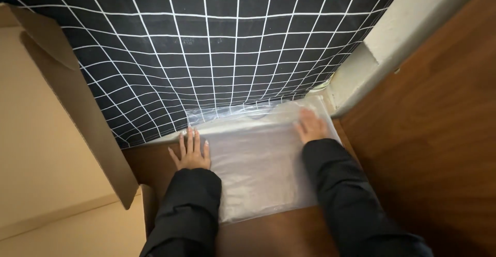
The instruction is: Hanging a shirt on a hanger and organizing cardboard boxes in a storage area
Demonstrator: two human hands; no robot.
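Clear plastic bag (261, 166) is lying flat on the wooden floor (434, 148), its long axis running away from the person, far end tucking under the hanging black grid-patterned cloth (206, 45). Left hand (191, 152) and right hand (310, 127) are pressing down flat with fingers spread, gripping nothing, well apart at opposite side edges; the right is sitting farther forward. Cardboard box (51, 148) is standing to the left
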